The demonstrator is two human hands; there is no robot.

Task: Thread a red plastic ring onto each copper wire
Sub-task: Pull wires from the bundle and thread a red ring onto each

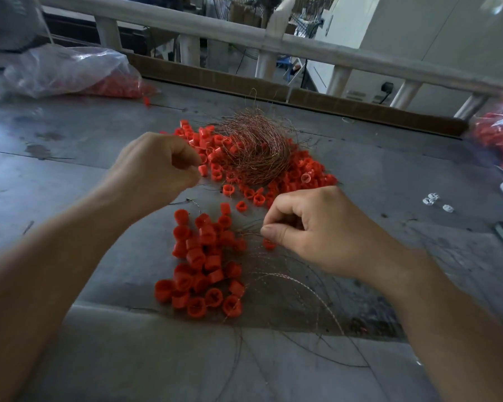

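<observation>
- Holds the left hand point(157, 166) raised over the table point(70, 175), just left of the nest point(256, 149), fingers curled, thumb tip against forefinger; cannot tell of anything in that pinch.
- Sets the right hand point(317, 233) low beside the near pile point(204, 262), fingers curled, thumb and forefinger pinching the gathered ends of wires point(249, 227); one ring point(269, 244) just below the thumb, contact unclear.
- Shows rings as short, bright red, open tubes: near pile between the forearms, far rings point(302, 172) spread around and under the nest.
- Shows the nest as fine copper strands wound into a rounded tangle.
- Wires in long arcs from the pinch, rightward and toward the near table edge; ring axes mixed, some upright, some sideways.
</observation>
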